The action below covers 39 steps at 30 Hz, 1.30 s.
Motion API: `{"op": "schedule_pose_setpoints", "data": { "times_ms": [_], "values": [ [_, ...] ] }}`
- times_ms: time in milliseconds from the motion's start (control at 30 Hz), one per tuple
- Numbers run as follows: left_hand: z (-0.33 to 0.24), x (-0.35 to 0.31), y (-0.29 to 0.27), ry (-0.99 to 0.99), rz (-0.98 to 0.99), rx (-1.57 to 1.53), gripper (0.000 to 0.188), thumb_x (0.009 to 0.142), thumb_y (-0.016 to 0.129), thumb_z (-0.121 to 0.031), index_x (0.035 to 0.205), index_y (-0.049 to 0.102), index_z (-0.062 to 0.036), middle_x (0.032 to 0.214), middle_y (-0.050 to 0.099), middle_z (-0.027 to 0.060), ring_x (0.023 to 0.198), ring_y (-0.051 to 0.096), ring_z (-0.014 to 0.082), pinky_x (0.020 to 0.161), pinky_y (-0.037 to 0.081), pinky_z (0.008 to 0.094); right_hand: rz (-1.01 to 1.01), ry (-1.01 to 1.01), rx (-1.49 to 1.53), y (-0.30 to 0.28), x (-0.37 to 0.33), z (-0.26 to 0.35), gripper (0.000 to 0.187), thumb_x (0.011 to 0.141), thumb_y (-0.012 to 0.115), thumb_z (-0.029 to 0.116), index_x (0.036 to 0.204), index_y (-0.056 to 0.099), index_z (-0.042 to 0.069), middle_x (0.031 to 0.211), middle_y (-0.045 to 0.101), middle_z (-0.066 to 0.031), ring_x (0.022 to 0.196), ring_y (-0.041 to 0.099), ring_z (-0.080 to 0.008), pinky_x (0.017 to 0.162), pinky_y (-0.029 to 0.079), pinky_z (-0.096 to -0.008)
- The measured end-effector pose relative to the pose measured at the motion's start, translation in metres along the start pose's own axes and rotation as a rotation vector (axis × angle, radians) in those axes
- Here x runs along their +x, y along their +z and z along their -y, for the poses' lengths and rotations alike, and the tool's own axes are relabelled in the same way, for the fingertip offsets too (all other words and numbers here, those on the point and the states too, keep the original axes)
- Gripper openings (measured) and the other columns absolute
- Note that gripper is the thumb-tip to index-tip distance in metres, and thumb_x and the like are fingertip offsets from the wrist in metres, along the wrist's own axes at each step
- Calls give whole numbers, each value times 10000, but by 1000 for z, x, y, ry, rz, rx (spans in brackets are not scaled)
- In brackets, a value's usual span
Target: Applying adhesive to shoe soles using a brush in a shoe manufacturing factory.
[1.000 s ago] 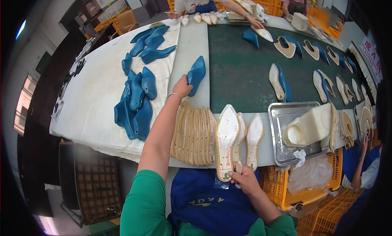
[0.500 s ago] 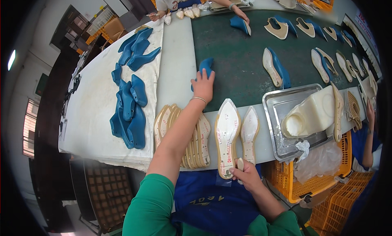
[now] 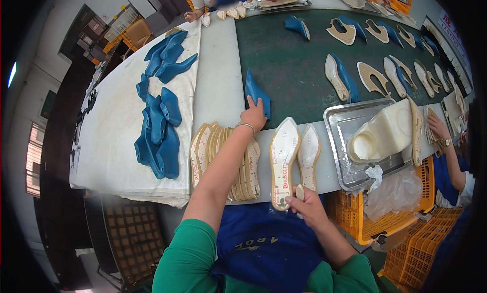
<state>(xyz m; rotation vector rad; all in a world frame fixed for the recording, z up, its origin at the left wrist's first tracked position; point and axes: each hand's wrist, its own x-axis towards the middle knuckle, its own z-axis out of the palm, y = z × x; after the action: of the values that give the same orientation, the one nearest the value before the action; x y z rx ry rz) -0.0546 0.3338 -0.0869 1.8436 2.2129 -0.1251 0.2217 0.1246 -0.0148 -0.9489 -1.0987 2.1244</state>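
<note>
Counter's left end: a white cloth (image 3: 111, 125) bore a blue lasts pile (image 3: 157, 123), with more lasts toward the far edge.
Near edge, middle: from my remote seat I saw a row of insoles (image 3: 251, 166) packed together, left of the white insole (image 3: 284, 153).
Near edge, right: a metal tray (image 3: 337, 135) held a white container (image 3: 388, 128); a yellow crate (image 3: 350, 217) stood below.
Far edge: a co-worker's hand (image 3: 193, 15) showed near small pale pieces.
In the way: the left forearm crossed the insole row, hiding part of it.
Blue last (image 3: 251, 85): near left corner of the green surface (image 3: 299, 80), narrow end toward the far edge.
Left hand (image 3: 254, 118): reached forward, fingers parted and touching the last; I couldn't tell whether they gripped.
Right hand (image 3: 308, 208): low by the near edge, fingers and thumb pinching the white insole's heel, plus a pale tool (image 3: 300, 192).
</note>
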Motion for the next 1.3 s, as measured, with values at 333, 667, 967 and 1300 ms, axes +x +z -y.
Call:
{"op": "schedule_pose_setpoints", "data": {
  "times_ms": [333,667,967,1300],
  "values": [
    [85,-125,-48,152,-342,-853,553,901,625,-184,1415,453,-72,1573,243,195,1266,521,326,990,466,359,-204,-293,-706,-20,132,65,250,837,663,212,988,673,14,792,674,-127,751,653,-204,696,499,-341],
    [177,-276,31,-150,-767,-1118,389,932,533,-60,1317,554,-8,1386,526,155,1263,519,233,1064,389,341,-381,-268,-1361,23,334,51,204,749,661,175,835,635,-8,866,677,-228,881,670,-378,758,526,-467],
    [195,-288,50,-328,-696,-1147,319,963,553,-116,1259,588,-1,1208,630,108,1081,601,172,886,485,298,-414,-289,-1711,34,347,22,339,776,692,146,1033,527,-2,870,700,-198,838,689,-379,720,555,-461],
    [182,-250,31,-378,-599,-610,277,857,672,-213,1089,660,-61,863,645,93,759,631,221,695,503,330,-300,-365,-825,5,228,70,347,923,594,386,945,629,41,730,625,-93,671,614,-255,653,497,-377]
  ]
}}
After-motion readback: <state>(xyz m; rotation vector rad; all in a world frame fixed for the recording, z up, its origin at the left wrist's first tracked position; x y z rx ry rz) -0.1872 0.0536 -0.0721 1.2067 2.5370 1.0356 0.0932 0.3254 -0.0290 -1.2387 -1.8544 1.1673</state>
